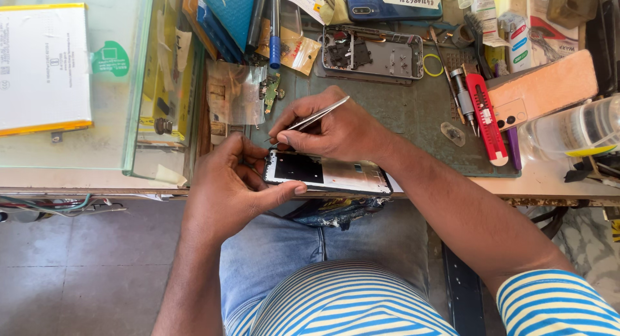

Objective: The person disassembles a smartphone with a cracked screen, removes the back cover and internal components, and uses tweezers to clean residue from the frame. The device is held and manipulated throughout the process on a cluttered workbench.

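Phone frame (336,176) sits at the bench's six o'clock edge; our left hand (236,184) clamps its nine o'clock end while our right hand (336,129) pinches tweezers (314,117). We should keep the tips low and brace both wrists.

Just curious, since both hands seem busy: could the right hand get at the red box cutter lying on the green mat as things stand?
Probably yes. The red box cutter lies uncovered on the green mat with bare mat before it, but the right hand holds tweezers.
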